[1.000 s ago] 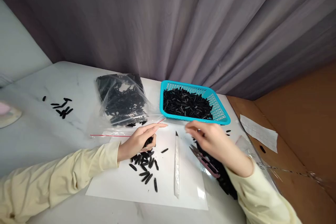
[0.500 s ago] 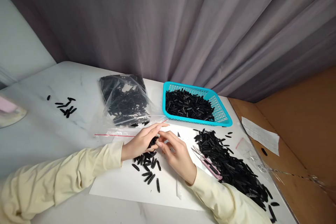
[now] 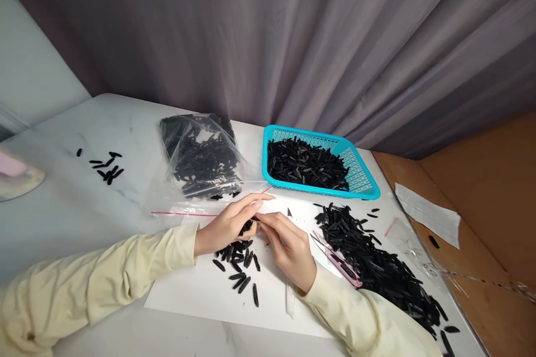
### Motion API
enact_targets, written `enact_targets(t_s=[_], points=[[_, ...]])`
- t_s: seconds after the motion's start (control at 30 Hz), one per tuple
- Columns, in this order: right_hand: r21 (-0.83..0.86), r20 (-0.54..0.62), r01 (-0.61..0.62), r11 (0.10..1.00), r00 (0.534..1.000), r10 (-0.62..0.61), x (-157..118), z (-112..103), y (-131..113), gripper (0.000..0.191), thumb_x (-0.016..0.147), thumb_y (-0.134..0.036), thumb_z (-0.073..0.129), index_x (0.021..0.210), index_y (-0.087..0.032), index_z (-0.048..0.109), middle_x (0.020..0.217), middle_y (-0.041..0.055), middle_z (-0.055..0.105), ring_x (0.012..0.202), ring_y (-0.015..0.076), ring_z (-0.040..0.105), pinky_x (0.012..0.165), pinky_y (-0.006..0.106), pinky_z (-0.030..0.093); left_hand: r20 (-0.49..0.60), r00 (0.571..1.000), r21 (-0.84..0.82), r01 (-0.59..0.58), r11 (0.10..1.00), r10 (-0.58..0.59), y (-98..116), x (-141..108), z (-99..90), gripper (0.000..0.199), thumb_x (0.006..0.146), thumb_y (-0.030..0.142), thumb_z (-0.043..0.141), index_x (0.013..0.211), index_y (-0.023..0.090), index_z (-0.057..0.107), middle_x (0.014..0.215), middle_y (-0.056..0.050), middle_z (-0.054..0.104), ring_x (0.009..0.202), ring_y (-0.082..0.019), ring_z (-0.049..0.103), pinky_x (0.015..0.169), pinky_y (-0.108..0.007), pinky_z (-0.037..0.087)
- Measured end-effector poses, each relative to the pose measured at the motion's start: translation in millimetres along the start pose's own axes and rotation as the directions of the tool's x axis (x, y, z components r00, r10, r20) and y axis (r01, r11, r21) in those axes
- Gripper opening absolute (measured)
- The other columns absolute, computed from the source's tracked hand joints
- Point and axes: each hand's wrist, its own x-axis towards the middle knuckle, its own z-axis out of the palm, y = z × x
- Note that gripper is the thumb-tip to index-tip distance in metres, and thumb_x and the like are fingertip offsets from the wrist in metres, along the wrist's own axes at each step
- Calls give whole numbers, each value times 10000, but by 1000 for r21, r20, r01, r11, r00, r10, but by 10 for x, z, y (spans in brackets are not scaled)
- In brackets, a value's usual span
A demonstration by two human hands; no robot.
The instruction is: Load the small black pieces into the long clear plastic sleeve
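Just in front of the bright blue plastic basket [image 3: 322, 192], long thin black strips [image 3: 246, 228] are sitting in the left hand [image 3: 230, 223]. They are looking light, stiff and snappable (so a soft middle pinch is seeming best). The left hand is curling loosely around its bunch; the right hand [image 3: 292, 244] is pinching 1 strip [image 3: 254, 218], fingertips nearly meeting.

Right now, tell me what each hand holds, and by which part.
The left hand cups several small black pieces; where it presses them is hidden. The right hand appears to pinch another black piece by an end, partly hidden.
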Motion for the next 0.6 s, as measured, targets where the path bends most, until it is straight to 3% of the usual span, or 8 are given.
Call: enact_targets(t_s=[0.17,0.47,0.6], points=[[-3,-11,-38,999,999,38,6,-10,8,268,892,-66,418,1061,-180,593,858,62,609,740,144,590,686,249,500,14,1000,27,-17,999,17,-5,-1,-10,407,926,357,368,1263,132,400,430,112,294,378,-63,246,402,-195,220],[-103,-9,46,994,999,-47,2,2,14,231,908,-93,413,1044,-182,577,895,82,633,823,174,608,735,287,504,-20,1000,106,-9,994,11,-21,10,-8,449,929,392,336,1286,126,399,431,104,323,392,-73,296,431,-205,246],[-111,-34,-2,994,999,-2,3,-11,16,188,911,-108,419,960,-189,581,837,63,625,762,162,601,690,274,497,-40,999,117,-6,993,11,12,5,3,432,934,385,325,1264,122,419,433,100,341,393,-75,297,430,-208,257]])
